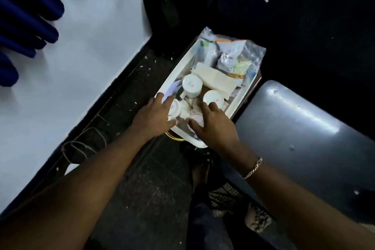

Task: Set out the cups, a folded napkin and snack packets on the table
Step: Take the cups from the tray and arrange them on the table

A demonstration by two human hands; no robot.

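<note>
A white basket (pixel 240 102) sits on the dark floor. Inside it are several white cups: one bottom-up (pixel 191 85), a second bottom-up (pixel 213 97), and more at the near end. Behind the cups lies a folded beige napkin (pixel 215 81). A clear bag of snack packets (pixel 231 57) fills the far end. My left hand (pixel 155 116) wraps thumb and fingers around a tipped cup (pixel 176 110) at the basket's near left corner. My right hand (pixel 215 127) clasps another cup (pixel 197 119) at the near end, its forefinger touching the second bottom-up cup.
A white tabletop (pixel 77 63) runs along the left, with blue cloth (pixel 22 16) at its far corner. A grey chair seat (pixel 304 140) stands right of the basket. A cord (pixel 81 146) lies on the littered floor. My feet (pixel 256 219) show below.
</note>
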